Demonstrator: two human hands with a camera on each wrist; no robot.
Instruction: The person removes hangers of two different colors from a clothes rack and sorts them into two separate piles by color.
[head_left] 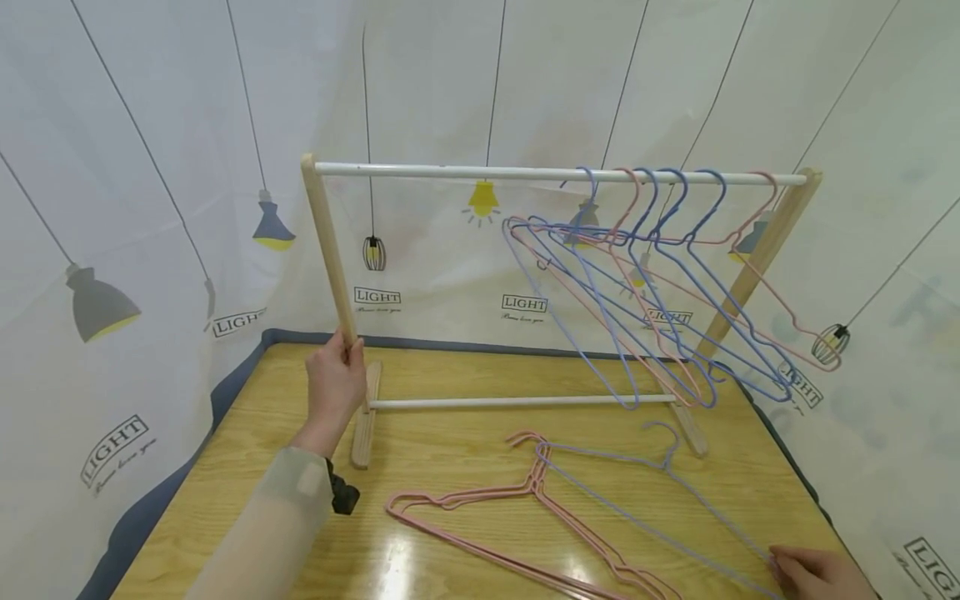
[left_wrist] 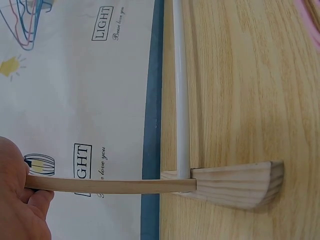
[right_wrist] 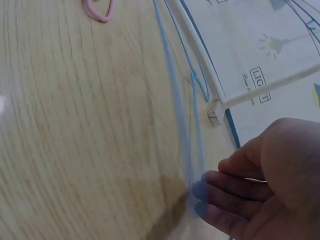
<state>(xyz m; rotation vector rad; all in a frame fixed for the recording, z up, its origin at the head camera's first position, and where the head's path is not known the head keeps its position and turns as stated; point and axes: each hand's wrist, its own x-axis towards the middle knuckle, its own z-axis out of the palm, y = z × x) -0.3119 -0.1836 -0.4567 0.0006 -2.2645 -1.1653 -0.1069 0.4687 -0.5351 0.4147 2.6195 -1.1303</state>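
In the head view, my left hand [head_left: 333,383] grips the left wooden post [head_left: 327,250] of a small clothes rack, low down near its foot. The left wrist view has the thumb and fingers wrapped round that post [left_wrist: 110,185]. My right hand [head_left: 817,573], at the lower right, pinches one corner of a lavender-blue wire hanger [head_left: 666,464]. This hanger's hook points toward the rack, and its far corner overlaps the pink hangers [head_left: 534,487] lying on the table. Blur softens the hanger [right_wrist: 195,80] at the fingertips in the right wrist view.
Several blue and pink hangers [head_left: 656,237] hang on the right half of the white top rail [head_left: 450,172]. A white lower bar [head_left: 510,402] joins the rack's feet. Behind the wooden table [head_left: 247,517] stands a pale curtain [head_left: 435,75] printed with lamps.
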